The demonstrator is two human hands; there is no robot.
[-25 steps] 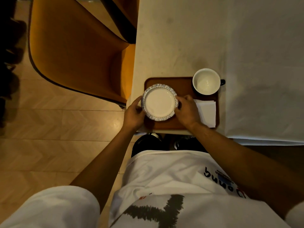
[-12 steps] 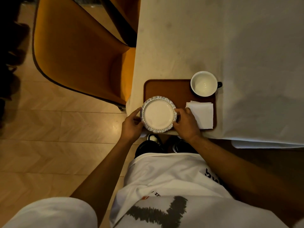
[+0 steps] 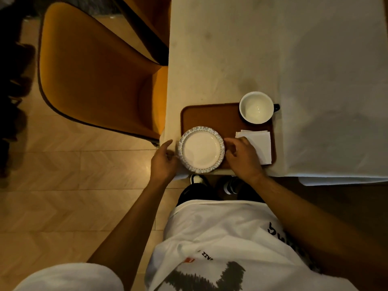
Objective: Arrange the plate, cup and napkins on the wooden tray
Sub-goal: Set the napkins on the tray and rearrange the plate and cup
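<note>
Dim, warm light; glare on the floor [image 3: 144,164], edges bowed and darkened by the wide lens.

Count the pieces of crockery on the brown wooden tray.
2. The round white plate with the patterned rim sits at the tray's near-left corner; the white cup sits at its far-right corner. Nothing appears hidden.

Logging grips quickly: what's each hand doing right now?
Left hand: open, beside the plate, holding nothing.
Right hand: open, beside the plate, holding nothing.
</note>
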